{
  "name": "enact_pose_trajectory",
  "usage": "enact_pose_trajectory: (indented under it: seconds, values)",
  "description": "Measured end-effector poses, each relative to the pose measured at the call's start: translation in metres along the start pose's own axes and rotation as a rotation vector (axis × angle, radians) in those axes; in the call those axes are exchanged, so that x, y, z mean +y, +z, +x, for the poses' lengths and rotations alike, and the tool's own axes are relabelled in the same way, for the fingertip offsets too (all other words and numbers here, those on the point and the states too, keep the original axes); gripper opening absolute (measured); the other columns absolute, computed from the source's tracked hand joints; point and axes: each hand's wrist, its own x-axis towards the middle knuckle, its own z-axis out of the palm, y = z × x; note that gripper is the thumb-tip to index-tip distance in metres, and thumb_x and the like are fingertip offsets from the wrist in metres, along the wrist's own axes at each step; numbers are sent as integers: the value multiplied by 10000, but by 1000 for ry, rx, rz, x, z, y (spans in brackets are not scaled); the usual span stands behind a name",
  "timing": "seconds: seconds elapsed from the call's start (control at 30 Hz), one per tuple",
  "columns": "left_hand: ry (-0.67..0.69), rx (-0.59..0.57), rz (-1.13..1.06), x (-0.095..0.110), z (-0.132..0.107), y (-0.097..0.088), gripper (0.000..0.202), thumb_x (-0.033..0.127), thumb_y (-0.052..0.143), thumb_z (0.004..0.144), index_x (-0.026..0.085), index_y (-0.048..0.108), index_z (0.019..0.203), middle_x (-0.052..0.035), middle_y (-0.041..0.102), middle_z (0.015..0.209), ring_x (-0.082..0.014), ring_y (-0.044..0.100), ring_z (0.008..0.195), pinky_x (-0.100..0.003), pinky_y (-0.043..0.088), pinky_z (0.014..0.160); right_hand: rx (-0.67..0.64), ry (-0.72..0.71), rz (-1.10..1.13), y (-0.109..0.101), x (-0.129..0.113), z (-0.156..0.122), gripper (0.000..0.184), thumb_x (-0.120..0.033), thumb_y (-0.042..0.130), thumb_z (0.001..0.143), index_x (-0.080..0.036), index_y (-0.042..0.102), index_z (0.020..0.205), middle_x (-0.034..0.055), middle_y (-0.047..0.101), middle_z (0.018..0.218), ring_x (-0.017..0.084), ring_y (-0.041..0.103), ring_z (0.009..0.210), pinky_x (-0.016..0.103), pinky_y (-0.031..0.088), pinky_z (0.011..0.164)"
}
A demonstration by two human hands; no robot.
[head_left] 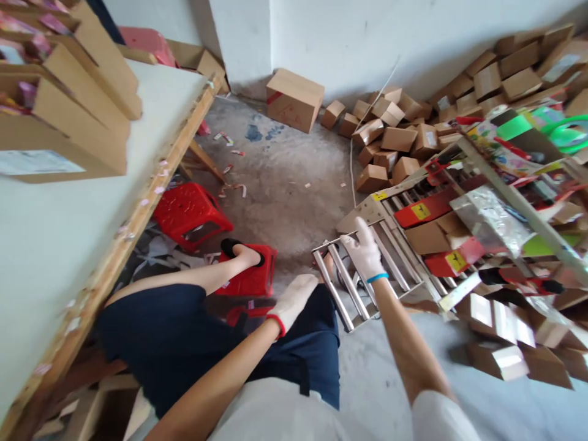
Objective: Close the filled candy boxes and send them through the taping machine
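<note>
Nearest are the person's dark blue shorts (294,361), with the left hand (294,300), in a white glove with a red cuff, above or on one thigh — its fingers lie together, pointing forward, but the palm is hidden, so whether they grip anything cannot be told. One leg reaches out to the side, its foot in a black shoe (229,247) over a red stool (248,275). The right hand (365,254), gloved in white with a blue cuff, is spread with one finger straight, released and with nothing in its grasp; it is over the roller section (349,283), which juts toward the person at the near end of a machine with red guards (427,208), though contact is unclear. Another red stool (190,211) stands farther off, beside a table (165,116) bearing filled cardboard boxes (78,122). Beyond the machine small cartons (399,141) lie heaped — and a larger carton (294,101) sits by the white wall (340,30)
</note>
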Motion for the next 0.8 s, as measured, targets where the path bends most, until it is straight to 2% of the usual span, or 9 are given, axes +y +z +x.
enact_pose_trajectory:
  seconds: [0.07,0.13,0.27,0.37,0.5,0.6,0.7,0.73,0.8]
  values:
    - [27,-77,-59,7,-3,7,396,546,680,866,235,731,1105,-99,735,1207,-268,649,1205,-421,496,1071,-110,25,437,46,-58,-26,737,-574,82,1026,-183,17,1647,174,364,1614,233,471,1415,444,472,1084]
    - [65,-138,-127,14,-6,6,461,601,612,904,221,713,1144,-100,755,1089,-239,709,1029,-383,566,933,-202,80,846,67,-102,-37,763,-594,-122,983,-194,-118,1633,191,286,1646,223,474,1425,463,514,1037]
    - [144,-124,-71,23,-20,-22,581,711,452,935,197,705,1037,-70,727,860,-183,675,737,-319,559,730,-238,149,1294,62,-149,-26,851,-637,-221,923,-184,-90,1632,205,178,1680,216,418,1472,491,510,1049]
    - [212,14,147,25,-33,-41,567,684,401,963,214,710,893,-59,710,806,-188,649,734,-313,518,723,-247,150,1200,57,-166,-22,798,-586,-175,965,-168,-36,1630,209,230,1666,234,431,1461,488,498,1060]
    - [190,64,264,15,-46,-51,532,574,353,1005,227,702,804,-66,716,783,-211,667,754,-332,489,736,-163,9,706,76,-189,-35,679,-503,125,1030,-180,80,1626,178,278,1657,262,379,1489,456,433,1142]
    - [153,63,204,4,-55,-69,496,540,367,1005,222,686,796,-64,722,786,-205,668,737,-326,491,717,-274,-99,662,98,-216,-40,659,-493,245,1005,-178,245,1583,175,474,1539,284,541,1360,444,497,1093]
    - [182,174,125,-1,-79,-112,414,514,433,986,225,696,850,-59,732,861,-202,670,806,-318,516,775,-402,-165,739,112,-263,-42,539,-545,426,940,-226,545,1358,122,702,1215,307,690,1087,470,563,990]
    - [193,274,95,-1,-90,-132,388,500,447,982,232,704,874,-55,732,887,-203,671,844,-319,525,819,-441,-207,772,114,-285,-44,497,-551,484,916,-226,597,1273,110,721,1141,303,700,1036,470,569,972]
    - [182,611,26,1,-114,-180,347,482,474,971,244,715,891,-49,726,913,-209,670,918,-323,530,896,-506,-305,846,115,-339,-51,476,-551,554,886,-212,619,1214,94,721,1099,275,700,997,441,576,950]
